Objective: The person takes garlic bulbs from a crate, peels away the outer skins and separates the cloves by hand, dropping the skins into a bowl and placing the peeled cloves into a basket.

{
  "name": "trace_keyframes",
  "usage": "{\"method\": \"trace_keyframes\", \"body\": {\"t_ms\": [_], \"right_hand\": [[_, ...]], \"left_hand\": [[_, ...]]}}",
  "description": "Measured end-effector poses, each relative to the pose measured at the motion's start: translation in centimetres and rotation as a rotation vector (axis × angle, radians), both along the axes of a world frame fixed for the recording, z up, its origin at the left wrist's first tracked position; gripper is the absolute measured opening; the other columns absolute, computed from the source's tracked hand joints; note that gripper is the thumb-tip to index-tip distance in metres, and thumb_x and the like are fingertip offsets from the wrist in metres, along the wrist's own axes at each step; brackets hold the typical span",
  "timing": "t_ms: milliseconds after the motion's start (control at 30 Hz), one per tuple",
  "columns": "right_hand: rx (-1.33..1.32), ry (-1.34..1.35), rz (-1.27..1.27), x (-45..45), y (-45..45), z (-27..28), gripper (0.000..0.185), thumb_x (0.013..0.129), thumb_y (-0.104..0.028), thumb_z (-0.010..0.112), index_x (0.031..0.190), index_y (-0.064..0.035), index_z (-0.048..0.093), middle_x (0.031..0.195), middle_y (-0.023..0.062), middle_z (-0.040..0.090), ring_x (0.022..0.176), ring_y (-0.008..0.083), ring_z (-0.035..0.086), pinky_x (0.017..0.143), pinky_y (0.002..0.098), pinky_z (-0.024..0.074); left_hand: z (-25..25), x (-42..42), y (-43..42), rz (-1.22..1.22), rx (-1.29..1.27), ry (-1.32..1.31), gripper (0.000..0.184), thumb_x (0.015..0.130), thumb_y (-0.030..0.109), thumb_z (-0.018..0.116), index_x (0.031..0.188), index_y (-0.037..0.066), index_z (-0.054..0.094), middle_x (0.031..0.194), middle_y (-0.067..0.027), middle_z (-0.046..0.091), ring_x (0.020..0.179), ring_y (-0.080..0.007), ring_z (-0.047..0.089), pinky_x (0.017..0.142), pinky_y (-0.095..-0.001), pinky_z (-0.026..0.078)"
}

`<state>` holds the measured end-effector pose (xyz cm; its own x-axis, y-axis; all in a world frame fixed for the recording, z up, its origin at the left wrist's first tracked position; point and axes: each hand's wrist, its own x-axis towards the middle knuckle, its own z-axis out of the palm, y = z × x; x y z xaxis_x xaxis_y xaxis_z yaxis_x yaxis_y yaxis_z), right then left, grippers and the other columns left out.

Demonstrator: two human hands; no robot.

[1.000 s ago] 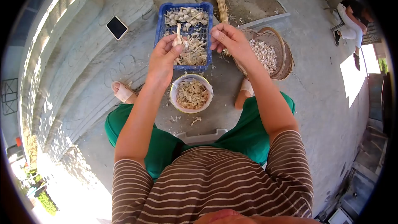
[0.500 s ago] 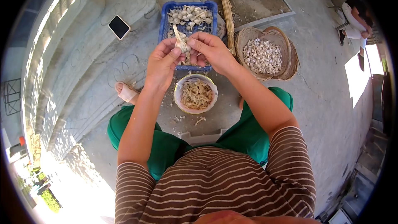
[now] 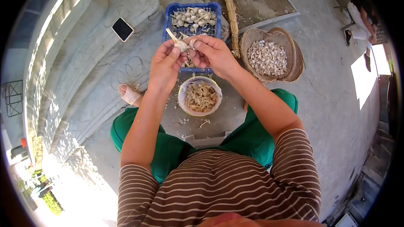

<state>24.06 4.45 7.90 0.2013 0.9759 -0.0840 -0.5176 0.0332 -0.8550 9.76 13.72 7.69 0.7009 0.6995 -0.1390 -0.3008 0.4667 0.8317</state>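
My left hand (image 3: 163, 68) pinches a pale garlic bulb (image 3: 181, 45) whose dry stem points up and to the left. My right hand (image 3: 216, 56) meets it from the other side, thumb and forefinger closed on a piece of garlic (image 3: 192, 43) at the bulb's right edge. Whether that piece is still joined to the bulb I cannot tell. Both hands are over the near half of a blue plastic crate (image 3: 191, 5), which holds more garlic bulbs (image 3: 195, 17). Below the hands stands a lined bucket (image 3: 182, 101) of dry papery skins (image 3: 201, 96).
A wicker basket (image 3: 290, 44) of loose garlic cloves (image 3: 267, 58) stands right of the crate. Behind it lies a straw broom (image 3: 230, 12). A phone (image 3: 122, 29) rests on the concrete at left. Skin scraps (image 3: 204, 123) litter the ground. Another person (image 3: 361, 19) sits far right.
The garlic bulb has tipped, its stem leaning further left. My hands have shifted slightly, and a garlic piece now shows between my right thumb and forefinger.
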Motion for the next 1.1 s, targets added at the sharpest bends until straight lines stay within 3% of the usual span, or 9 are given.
{"method": "trace_keyframes", "body": {"t_ms": [200, 500, 600, 667, 767, 833, 867, 1100], "right_hand": [[0.03, 0.066, -0.026, 0.0, 0.1, -0.5, 0.024, 0.094, -0.012, 0.049, 0.116, -0.0025, 0.052, 0.075, 0.001, 0.056, 0.06, 0.0078, 0.052, 0.048, 0.019, 0.0384], [-0.146, -0.228, -0.194, 2.2, 0.6, -1.0, 0.034, 0.09, -0.007, 0.05, 0.123, -0.0023, 0.04, 0.074, 0.0042, 0.056, 0.051, 0.007, 0.047, 0.042, 0.0183, 0.0329], [-0.091, -0.285, -0.25, 1.8, 0.9, -0.6, 0.03, 0.09, -0.007, 0.05, 0.119, -0.0029, 0.045, 0.072, 0.002, 0.053, 0.052, 0.0055, 0.044, 0.043, 0.0181, 0.0299], [-0.001, -0.091, -0.152, 1.6, 0.8, -0.1, 0.021, 0.091, -0.012, 0.053, 0.111, -0.0036, 0.052, 0.071, -0.0006, 0.051, 0.053, 0.0038, 0.042, 0.043, 0.0179, 0.0281], [0.021, -0.199, -0.046, 1.4, 0.7, -0.3, 0.015, 0.092, -0.017, 0.056, 0.1, -0.0043, 0.056, 0.072, -0.002, 0.052, 0.054, 0.0031, 0.043, 0.043, 0.0175, 0.0286], [0.034, -0.249, 0.005, 1.5, 0.7, -0.7, 0.016, 0.092, -0.02, 0.057, 0.098, -0.0049, 0.056, 0.071, -0.0022, 0.052, 0.054, 0.003, 0.043, 0.043, 0.0176, 0.0286], [0.048, -0.3, 0.056, 1.5, 0.6, -0.8, 0.017, 0.092, -0.022, 0.058, 0.096, -0.0054, 0.055, 0.071, -0.0024, 0.052, 0.054, 0.003, 0.043, 0.043, 0.0177, 0.0286], [-0.066, -0.292, 0.094, 1.3, 0.1, 0.3, 0.011, 0.09, -0.015, 0.054, 0.091, -0.0046, 0.052, 0.067, -0.0014, 0.05, 0.052, 0.0038, 0.041, 0.043, 0.0188, 0.0289]], "left_hand": [[-0.5, 0.0, 0.1, 0.002, -0.099, -0.043, 0.024, 0.092, 0.009, 0.055, 0.114, 0.002, 0.049, 0.101, -0.0076, 0.059, 0.085, -0.0156, 0.058, 0.078, -0.0304, 0.049], [-0.1, -0.1, 0.1, 0.037, -0.084, 0.001, 0.026, 0.089, 0.007, 0.059, 0.113, 0.001, 0.051, 0.102, -0.0086, 0.059, 0.087, -0.0201, 0.061, 0.077, -0.0319, 0.051], [0.8, 0.2, -0.3, 0.036, -0.026, 0.05, 0.025, 0.088, 0.005, 0.059, 0.111, 0.0, 0.053, 0.102, -0.0084, 0.059, 0.087, -0.0194, 0.06, 0.078, -0.0314, 0.052], [1.2, 0.3, -0.6, 0.034, 0.003, 0.074, 0.023, 0.088, 0.003, 0.059, 0.11, -0.001, 0.055, 0.102, -0.0081, 0.058, 0.087, -0.019, 0.06, 0.078, -0.0312, 0.052], [1.1, 0.3, -0.8, 0.046, 0.067, 0.123, 0.023, 0.086, 0.0, 0.06, 0.109, -0.001, 0.056, 0.098, -0.007, 0.06, 0.084, -0.0159, 0.06, 0.076, -0.0288, 0.051], [1.0, 0.2, -0.9, -0.008, 0.357, 0.233, 0.025, 0.084, -0.002, 0.06, 0.108, 0.0, 0.057, 0.092, -0.0058, 0.062, 0.079, -0.0129, 0.059, 0.074, -0.0261, 0.05], [0.9, 0.3, -1.0, -0.01, 0.358, 0.235, 0.025, 0.084, -0.002, 0.06, 0.108, 0.0, 0.057, 0.092, -0.0058, 0.062, 0.079, -0.0129, 0.059, 0.074, -0.0261, 0.05], [0.8, 0.0, -0.8, -0.033, 0.412, 0.273, 0.025, 0.082, -0.003, 0.061, 0.107, 0.002, 0.058, 0.085, -0.0022, 0.062, 0.072, -0.0087, 0.055, 0.067, -0.0228, 0.047]]}}
